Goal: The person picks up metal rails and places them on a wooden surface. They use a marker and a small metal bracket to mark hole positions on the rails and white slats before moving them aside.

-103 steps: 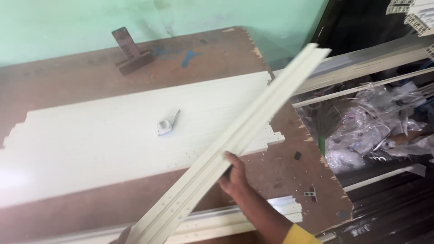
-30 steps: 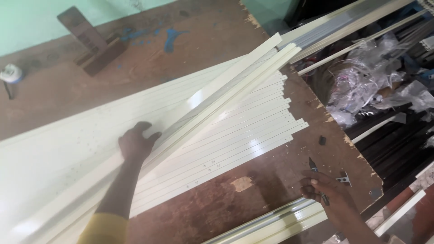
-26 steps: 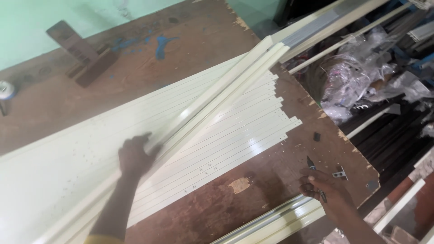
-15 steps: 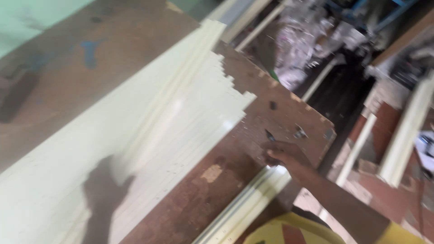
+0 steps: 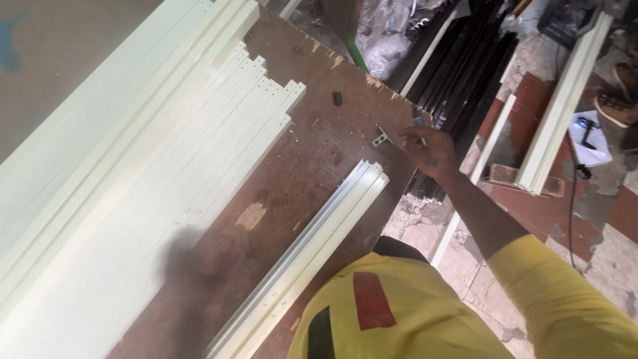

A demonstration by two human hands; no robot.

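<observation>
My right hand (image 5: 428, 149) reaches to the right edge of the brown board table (image 5: 319, 153), fingers curled beside a small metal bracket (image 5: 380, 138) and a small blue-tipped piece (image 5: 417, 121). I cannot tell whether it grips anything. My left hand (image 5: 193, 259) is a dark blur low at the near edge of a wide stack of long cream profiles (image 5: 133, 153); its fingers cannot be made out. A shorter bundle of cream profiles (image 5: 312, 246) lies along the table's near right side, between my two hands.
A small black piece (image 5: 337, 98) lies on the board. Off the table's right edge, black profiles (image 5: 465, 73), a long cream profile (image 5: 565, 100), a green-handled broom (image 5: 355, 56), plastic bags (image 5: 392, 40) and a brick (image 5: 508, 176) crowd the tiled floor.
My view has swung right and down toward the table's edge. My right hand has stayed at that edge by the bracket. My left hand has slid nearer along the cream stack.
</observation>
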